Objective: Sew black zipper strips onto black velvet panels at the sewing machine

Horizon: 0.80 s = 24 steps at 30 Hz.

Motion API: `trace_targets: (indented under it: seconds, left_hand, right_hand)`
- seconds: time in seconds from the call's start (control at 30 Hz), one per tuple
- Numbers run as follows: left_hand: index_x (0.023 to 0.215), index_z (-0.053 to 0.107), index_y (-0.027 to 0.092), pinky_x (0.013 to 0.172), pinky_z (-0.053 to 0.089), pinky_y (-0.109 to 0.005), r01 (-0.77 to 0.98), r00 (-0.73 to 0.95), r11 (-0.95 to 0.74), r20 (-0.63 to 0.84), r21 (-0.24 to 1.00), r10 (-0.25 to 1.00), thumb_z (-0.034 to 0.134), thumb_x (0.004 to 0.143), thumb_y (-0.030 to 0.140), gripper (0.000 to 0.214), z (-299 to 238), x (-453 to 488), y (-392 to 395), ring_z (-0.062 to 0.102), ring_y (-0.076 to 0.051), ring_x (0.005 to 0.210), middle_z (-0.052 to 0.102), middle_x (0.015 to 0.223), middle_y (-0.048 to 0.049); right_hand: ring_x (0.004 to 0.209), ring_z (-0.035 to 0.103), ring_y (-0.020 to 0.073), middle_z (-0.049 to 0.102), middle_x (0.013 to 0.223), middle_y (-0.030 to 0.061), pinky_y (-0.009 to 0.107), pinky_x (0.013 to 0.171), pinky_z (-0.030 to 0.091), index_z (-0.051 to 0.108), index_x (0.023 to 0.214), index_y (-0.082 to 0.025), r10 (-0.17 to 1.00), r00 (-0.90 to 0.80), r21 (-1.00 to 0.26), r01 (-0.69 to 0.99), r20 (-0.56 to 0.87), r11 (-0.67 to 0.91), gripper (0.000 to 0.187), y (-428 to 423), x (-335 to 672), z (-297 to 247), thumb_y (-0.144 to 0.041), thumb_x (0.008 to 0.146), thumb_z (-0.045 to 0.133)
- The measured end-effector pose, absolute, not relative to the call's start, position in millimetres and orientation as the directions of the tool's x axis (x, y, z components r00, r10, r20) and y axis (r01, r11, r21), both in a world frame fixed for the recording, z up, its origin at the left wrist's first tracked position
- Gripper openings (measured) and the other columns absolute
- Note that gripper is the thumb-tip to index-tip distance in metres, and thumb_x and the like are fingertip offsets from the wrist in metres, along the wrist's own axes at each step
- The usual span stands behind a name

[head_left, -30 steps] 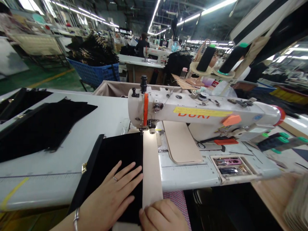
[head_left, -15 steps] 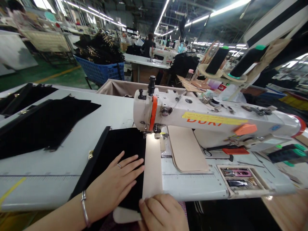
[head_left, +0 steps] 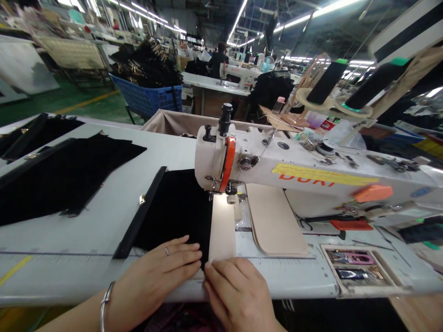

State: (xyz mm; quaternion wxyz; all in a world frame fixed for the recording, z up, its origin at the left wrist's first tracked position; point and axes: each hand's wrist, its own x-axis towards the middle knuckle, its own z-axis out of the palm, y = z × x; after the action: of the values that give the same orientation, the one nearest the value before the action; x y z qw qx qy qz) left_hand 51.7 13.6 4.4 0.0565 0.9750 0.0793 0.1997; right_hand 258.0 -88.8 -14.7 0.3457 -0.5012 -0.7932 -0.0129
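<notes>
Two bare hands lie close beside each other at the lower centre of the frame, by the front edge of a pale sewing table (head_left: 93, 233). The left hand (head_left: 162, 272), with a thin silver ring (head_left: 166, 251) and a silver bangle (head_left: 104, 302) at the wrist, rests palm down with fingers stretched out, gripping nothing, on the lower end of a flat black fabric panel (head_left: 173, 207). The right hand (head_left: 238, 286) has its fingers curled and pinched on the lower part of a long, smooth beige strip (head_left: 221, 237); the underside of that grip is hidden. The strip runs up the centre of the frame along the panel's right edge, and both reach up to the head of a white sewing machine (head_left: 297, 159), where light falls on the strip. A narrow black band (head_left: 139, 219) with a gold-coloured metal zip pull (head_left: 142, 199) borders the panel on its left. Near the strip on its right, a stack of beige round-cornered panels (head_left: 277, 226) lies partly beneath the machine's arm. In the lower right of the frame, a cream tray (head_left: 386, 267) holds a pink-handled tool (head_left: 353, 257). Other black fabric pieces (head_left: 65, 177) lie at the left, and a blue plastic basket (head_left: 152, 99) stands at the upper left, heaped with black goods.
</notes>
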Motion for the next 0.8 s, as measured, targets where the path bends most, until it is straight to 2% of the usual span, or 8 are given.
trace_targets:
  seconds: [0.17, 0.37, 0.63, 0.8]
  left_hand:
    - [0.118, 0.062, 0.016, 0.115, 0.036, -0.035, 0.136, 0.909, -0.974, 0.368, 0.181, 0.195, 0.039, 0.092, 0.003, 0.037, -6.6, 53.8, 28.2, 0.057, -0.016, 0.122, 0.068, 0.123, -0.0057]
    - [0.120, 0.061, 0.016, 0.114, 0.038, -0.040, 0.228, 0.924, -0.966, 0.284, 0.121, 0.254, 0.041, 0.091, 0.001, 0.038, -15.6, 59.8, 42.2, 0.056, -0.018, 0.123, 0.065, 0.128, -0.0054]
    - [0.118, 0.063, 0.013, 0.110, 0.041, -0.041, 0.226, 0.935, -0.971, 0.262, 0.083, 0.240, 0.042, 0.090, 0.001, 0.037, -13.8, 73.2, 72.9, 0.058, -0.021, 0.121, 0.066, 0.126, -0.0091]
    - [0.113, 0.065, 0.015, 0.109, 0.043, -0.041, 0.282, 0.921, -0.956, 0.255, 0.079, 0.293, 0.046, 0.089, 0.000, 0.034, -13.6, 81.4, 89.8, 0.059, -0.021, 0.119, 0.066, 0.125, -0.0086]
  right_hand:
    - [0.088, 0.064, 0.0197, 0.071, 0.105, 0.0056, 0.033, 0.079, 0.054, 0.064, 0.115, -0.016, 0.822, -0.218, -0.387, 0.800, 0.526, 0.459, 0.024, -83.5, 259.4, -14.8, -0.015, 0.091, 0.059]
    - [0.101, 0.062, 0.0216, 0.068, 0.117, 0.0056, 0.037, 0.092, 0.052, 0.063, 0.118, -0.019, 0.883, -0.191, -0.433, 0.814, 0.429, 0.386, 0.027, -71.1, 263.3, -15.9, -0.018, 0.091, 0.059]
    - [0.104, 0.060, 0.0233, 0.066, 0.120, 0.0066, 0.039, 0.096, 0.049, 0.063, 0.119, -0.018, 0.924, -0.192, -0.417, 0.848, 0.332, 0.326, 0.029, -46.4, 271.1, -13.1, -0.024, 0.090, 0.059]
    - [0.108, 0.058, 0.0245, 0.064, 0.122, 0.0070, 0.040, 0.100, 0.046, 0.063, 0.122, -0.017, 0.945, -0.187, -0.380, 0.881, 0.268, 0.282, 0.035, -28.8, 275.0, -9.8, -0.029, 0.089, 0.061]
